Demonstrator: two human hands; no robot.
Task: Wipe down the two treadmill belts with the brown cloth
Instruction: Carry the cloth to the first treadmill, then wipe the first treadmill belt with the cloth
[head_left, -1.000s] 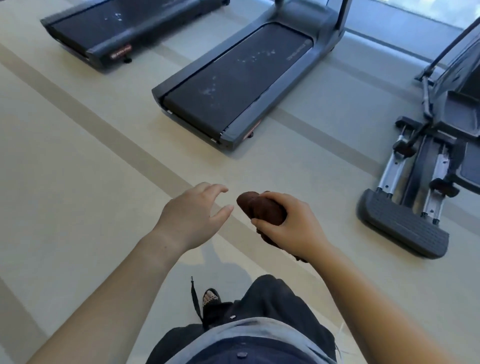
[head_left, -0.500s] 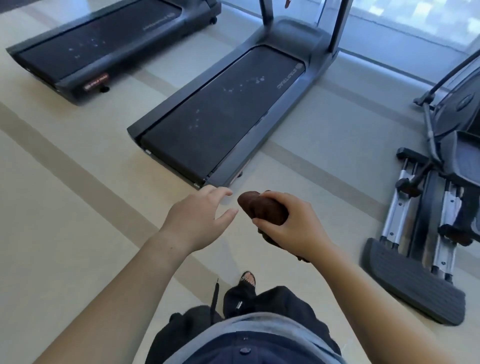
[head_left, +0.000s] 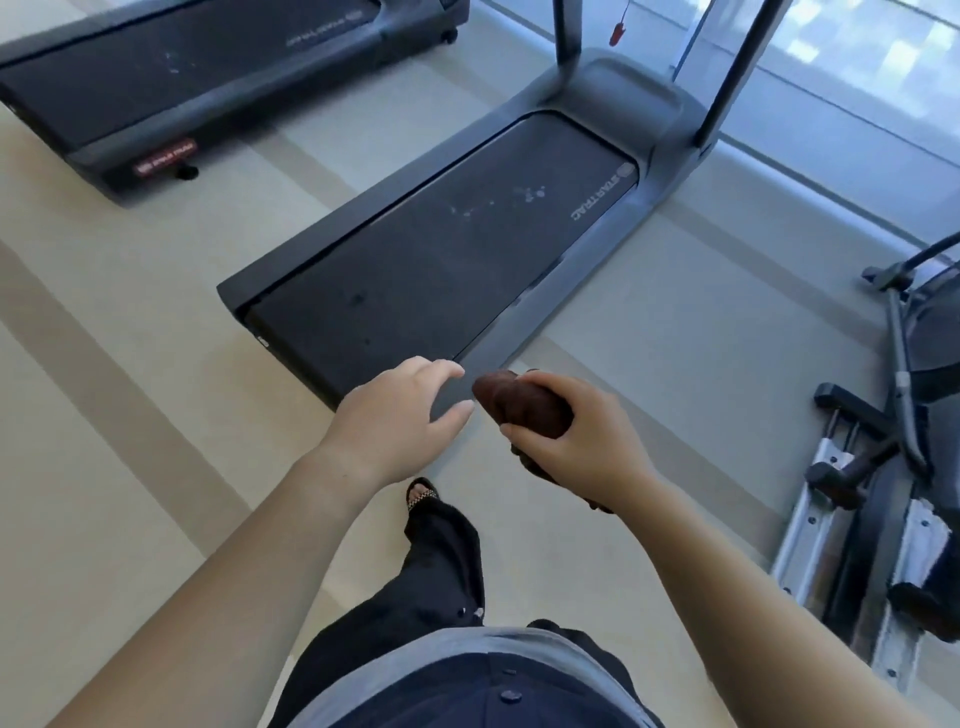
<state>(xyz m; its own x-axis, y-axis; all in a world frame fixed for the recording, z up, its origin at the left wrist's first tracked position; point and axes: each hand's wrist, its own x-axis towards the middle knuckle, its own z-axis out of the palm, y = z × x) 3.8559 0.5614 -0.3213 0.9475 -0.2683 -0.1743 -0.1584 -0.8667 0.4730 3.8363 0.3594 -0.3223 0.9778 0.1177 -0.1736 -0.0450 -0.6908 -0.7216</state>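
Fingers of right hand around brown cloth

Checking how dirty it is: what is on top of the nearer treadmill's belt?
Pale smudges lie on the nearer belt towards its console end, and a dark speck sits nearer the rear. The left hand hides its rear corner.

L hand out front, fingers loose & apart, R hand gripping brown cloth, both forearms extended
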